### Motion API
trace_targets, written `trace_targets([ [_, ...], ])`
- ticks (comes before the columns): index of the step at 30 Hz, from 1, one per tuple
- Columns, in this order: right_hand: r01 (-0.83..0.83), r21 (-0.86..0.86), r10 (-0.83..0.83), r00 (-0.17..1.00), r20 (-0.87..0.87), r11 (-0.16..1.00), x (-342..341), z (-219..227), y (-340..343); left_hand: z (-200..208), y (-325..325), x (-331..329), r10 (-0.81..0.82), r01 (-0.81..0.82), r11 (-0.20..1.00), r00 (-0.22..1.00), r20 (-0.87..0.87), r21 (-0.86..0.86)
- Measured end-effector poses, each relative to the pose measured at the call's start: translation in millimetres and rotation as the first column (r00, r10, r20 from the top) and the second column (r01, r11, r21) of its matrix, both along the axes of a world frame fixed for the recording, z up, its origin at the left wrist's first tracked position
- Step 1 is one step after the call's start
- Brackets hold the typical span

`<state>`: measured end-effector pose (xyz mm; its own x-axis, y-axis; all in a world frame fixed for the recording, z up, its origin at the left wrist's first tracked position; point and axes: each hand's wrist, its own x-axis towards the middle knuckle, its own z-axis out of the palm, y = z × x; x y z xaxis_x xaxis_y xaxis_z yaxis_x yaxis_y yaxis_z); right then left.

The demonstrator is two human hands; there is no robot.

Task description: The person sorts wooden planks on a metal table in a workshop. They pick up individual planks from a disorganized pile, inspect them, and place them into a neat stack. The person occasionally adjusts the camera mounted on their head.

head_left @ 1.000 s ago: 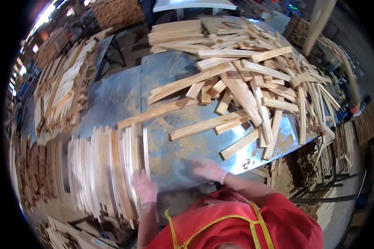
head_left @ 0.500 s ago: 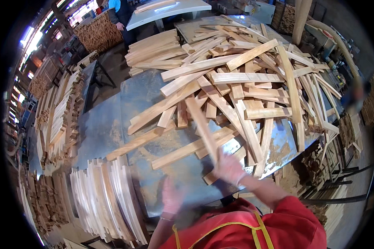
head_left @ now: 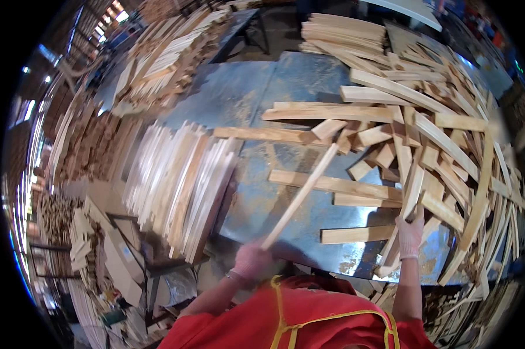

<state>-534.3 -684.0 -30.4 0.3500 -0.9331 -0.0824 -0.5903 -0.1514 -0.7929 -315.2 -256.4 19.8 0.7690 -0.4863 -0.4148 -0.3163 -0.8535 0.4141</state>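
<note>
My left hand, in a pale pink glove, is closed round the near end of a slim wooden slat. This slat slants up and away to the right, over the metal tabletop. Off to the right, my other gloved hand, the right, has its fingers closed at a second wooden slat in the loose heap. Part of that slat is hidden by the hand. Several loose slats lie between my hands, one pale slat closest to me.
A row of slats stacked side by side stands left of the tabletop. The jumbled heap covers the right side. Farther back are a neat stack and another long pile. Offcuts lie at lower left.
The view has swung left. The slat that was in my right hand is now in my left, and my right hand has reached into the heap at another slat.
</note>
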Motion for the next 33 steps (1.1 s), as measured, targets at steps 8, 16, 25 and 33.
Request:
trace_targets([
  [8,-0.476,0.806,-0.316,0.750,0.581,0.352,66.8,-21.4,218.1,-74.1,167.0,84.7,0.006,-0.146,0.984,0.605,0.796,0.104],
  [16,-0.586,0.738,0.367,0.802,0.471,0.335,138.9,-48.0,381.6,-36.2,57.0,54.1,-0.039,0.024,0.978,0.997,-0.067,-0.206],
  [25,-0.642,0.495,0.589,0.757,0.284,0.586,100.1,-39.8,257.4,-66.5,93.0,113.4,-0.068,0.073,0.997,0.831,0.551,0.014],
  [33,-0.273,-0.473,0.078,0.917,-0.390,0.838,90.7,38.1,-14.2,-37.9,23.9,123.1,-0.184,0.105,0.973,0.892,0.413,0.207],
])
